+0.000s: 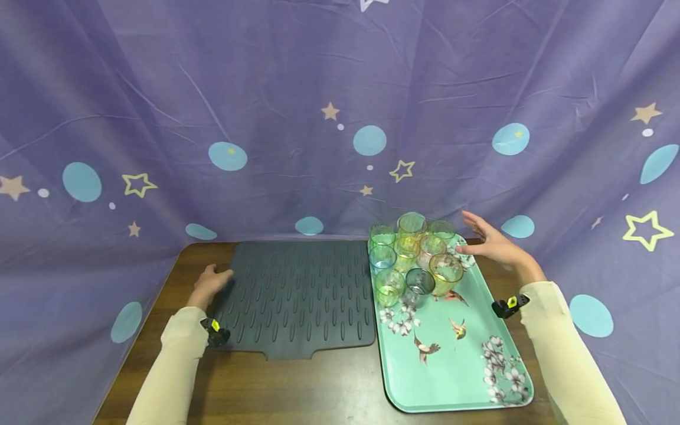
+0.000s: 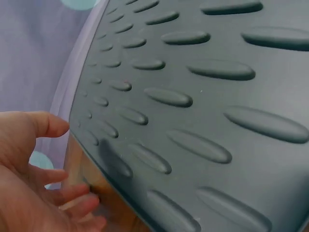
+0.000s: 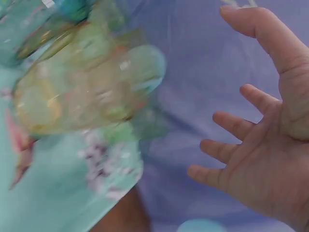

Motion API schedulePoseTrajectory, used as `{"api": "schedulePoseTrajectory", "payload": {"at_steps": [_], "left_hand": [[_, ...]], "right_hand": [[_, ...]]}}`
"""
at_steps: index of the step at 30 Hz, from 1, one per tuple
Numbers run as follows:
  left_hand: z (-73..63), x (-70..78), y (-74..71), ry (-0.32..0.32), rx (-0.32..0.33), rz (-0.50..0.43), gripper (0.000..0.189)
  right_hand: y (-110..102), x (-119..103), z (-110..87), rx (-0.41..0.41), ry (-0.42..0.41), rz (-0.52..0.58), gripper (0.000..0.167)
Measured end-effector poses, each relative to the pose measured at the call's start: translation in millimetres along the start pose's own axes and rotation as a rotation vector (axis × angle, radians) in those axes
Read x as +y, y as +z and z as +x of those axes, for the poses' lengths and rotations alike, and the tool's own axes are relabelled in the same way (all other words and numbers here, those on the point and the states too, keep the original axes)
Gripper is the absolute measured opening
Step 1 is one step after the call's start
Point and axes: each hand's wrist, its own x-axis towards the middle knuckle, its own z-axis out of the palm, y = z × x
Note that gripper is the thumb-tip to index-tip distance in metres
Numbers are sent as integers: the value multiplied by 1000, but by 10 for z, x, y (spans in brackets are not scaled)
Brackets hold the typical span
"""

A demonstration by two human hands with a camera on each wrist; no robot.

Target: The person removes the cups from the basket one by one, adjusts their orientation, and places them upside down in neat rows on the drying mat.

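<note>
Left of right grip (image 1: 491,245), apart: glasses (image 1: 408,255) on tray (image 1: 451,381).

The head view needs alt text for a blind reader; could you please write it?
Tinted glasses crowd the far half of a green tray, beside a dark mat. The right hand hovers near them, the left hand beside the mat.

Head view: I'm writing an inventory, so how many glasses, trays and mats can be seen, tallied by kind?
Glasses: 9
Tray: 1
Mat: 1
Total: 11
</note>
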Motion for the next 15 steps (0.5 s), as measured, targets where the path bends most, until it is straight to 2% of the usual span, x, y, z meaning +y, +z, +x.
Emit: {"api": "schedulePoseTrajectory", "payload": {"at_steps": [5,10,14,15], "left_hand": [[37,-61,-42,34,-59,-92,77],[66,-103,-72,47,-111,-97,64],[117,-151,-61,31,-114,-113,60],[137,-163,-56,25,-96,-110,60]], "right_hand": [[86,373,-109,9,-6,76,99],[200,613,-154,4,-32,136,92],[291,724,-168,-10,-33,175,88],[315,746,-169,-11,-31,191,87]]}}
